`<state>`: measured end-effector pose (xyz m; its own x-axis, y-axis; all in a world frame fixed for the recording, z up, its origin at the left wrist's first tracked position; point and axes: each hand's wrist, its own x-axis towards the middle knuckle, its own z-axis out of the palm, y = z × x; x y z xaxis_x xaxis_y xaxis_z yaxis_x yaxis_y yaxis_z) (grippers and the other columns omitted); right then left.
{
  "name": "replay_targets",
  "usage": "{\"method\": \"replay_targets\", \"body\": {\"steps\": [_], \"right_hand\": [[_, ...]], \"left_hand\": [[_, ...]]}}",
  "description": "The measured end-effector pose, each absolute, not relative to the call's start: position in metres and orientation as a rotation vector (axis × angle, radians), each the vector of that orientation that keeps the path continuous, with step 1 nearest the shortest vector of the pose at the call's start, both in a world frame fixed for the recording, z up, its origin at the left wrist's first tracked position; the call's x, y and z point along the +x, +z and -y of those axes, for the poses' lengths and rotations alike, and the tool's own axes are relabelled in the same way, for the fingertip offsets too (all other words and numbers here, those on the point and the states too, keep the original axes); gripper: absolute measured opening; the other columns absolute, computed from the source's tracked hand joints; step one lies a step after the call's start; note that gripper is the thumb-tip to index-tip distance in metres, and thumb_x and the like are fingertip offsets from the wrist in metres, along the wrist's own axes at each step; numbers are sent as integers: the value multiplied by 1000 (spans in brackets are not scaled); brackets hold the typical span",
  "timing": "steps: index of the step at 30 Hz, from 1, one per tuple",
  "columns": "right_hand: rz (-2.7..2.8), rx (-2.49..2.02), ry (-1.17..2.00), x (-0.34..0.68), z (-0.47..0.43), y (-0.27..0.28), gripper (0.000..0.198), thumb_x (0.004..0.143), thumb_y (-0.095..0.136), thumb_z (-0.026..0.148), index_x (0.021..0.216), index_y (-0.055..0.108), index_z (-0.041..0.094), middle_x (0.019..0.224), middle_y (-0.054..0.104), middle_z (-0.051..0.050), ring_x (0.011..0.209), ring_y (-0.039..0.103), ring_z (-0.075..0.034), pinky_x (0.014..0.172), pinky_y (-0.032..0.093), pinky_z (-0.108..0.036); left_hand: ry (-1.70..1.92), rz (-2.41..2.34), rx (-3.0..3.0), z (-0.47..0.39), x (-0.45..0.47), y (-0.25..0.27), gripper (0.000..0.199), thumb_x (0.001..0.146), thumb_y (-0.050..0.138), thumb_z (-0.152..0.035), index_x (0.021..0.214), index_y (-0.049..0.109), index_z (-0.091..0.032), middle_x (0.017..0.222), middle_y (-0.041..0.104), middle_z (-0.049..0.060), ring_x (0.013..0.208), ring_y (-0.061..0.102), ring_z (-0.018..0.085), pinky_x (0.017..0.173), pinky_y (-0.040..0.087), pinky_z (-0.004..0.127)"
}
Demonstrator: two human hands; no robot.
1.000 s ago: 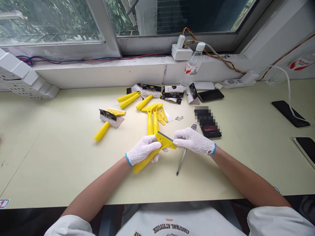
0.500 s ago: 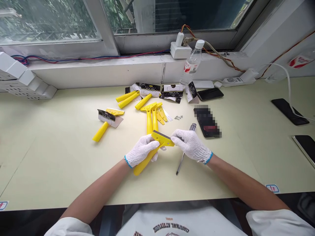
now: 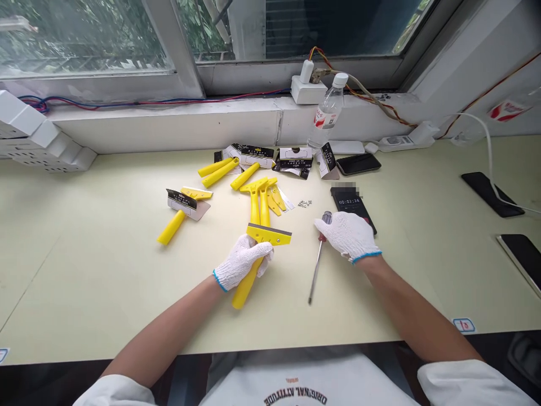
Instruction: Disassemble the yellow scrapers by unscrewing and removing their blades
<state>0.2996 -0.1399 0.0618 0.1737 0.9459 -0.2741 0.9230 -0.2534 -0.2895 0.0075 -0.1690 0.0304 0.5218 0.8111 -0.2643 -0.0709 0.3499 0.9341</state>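
A yellow scraper (image 3: 269,234) with a dark-edged blade across its head is held by the handle in my left hand (image 3: 247,259), fingers wrapped round it. My right hand (image 3: 349,234) is closed at the handle of a screwdriver (image 3: 316,259), thumb on the near side; its shaft slants toward me over the table. Beyond the held scraper lie two yellow scraper handles with heads (image 3: 258,197), loose yellow plates (image 3: 275,200) and a small heap of screws (image 3: 305,203). Left of my hands rests another scraper (image 3: 172,226) with a black-and-white card sleeve round it.
More yellow handles (image 3: 220,172) and folded card sleeves (image 3: 295,160) lie at the back. A phone with a running timer (image 3: 349,200) is beside my right hand. A water bottle (image 3: 326,118), a power strip (image 3: 401,142) and white boxes (image 3: 46,141) line the window wall.
My right hand has left the scraper head and moved right and down to the screwdriver, which has turned slightly. My left hand still holds the scraper, its head now lying more level.
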Motion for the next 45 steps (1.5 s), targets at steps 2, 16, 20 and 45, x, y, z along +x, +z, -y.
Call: {"method": "replay_targets", "body": {"steps": [2, 16, 20, 45], "right_hand": [[1895, -2262, 703, 302, 137, 68, 37, 97, 63, 45, 70, 71, 20, 74, 75, -13, 79, 73, -26, 69, 49, -33], [942, -861, 847, 334, 173, 97, 14, 82, 88, 39, 94, 84, 34, 86, 82, -4, 44, 61, -17, 28, 45, -30], [988, -866, 808, 323, 178, 93, 15, 83, 89, 41, 97, 86, 35, 91, 84, -4, 47, 65, -19, 29, 48, -32], [1056, -984, 789, 323, 182, 90, 16, 84, 88, 48, 94, 81, 39, 93, 82, -7, 53, 69, -25, 35, 52, -41]], "left_hand": [[657, -837, 1071, 169, 7, 32, 36, 99, 72, -48, 78, 66, -19, 51, 59, 0, 45, 49, 13, 58, 42, 30], [732, -1208, 1153, 179, 17, 49, 28, 90, 67, -35, 67, 61, -22, 48, 58, -2, 45, 52, 13, 53, 45, 27], [702, -1125, 1044, 181, 20, 47, 35, 93, 68, -41, 65, 63, -20, 48, 58, -1, 44, 51, 12, 53, 47, 27], [673, -1168, 1044, 182, 19, 47, 34, 93, 68, -41, 67, 65, -20, 49, 60, 1, 44, 53, 14, 52, 48, 27]]}}
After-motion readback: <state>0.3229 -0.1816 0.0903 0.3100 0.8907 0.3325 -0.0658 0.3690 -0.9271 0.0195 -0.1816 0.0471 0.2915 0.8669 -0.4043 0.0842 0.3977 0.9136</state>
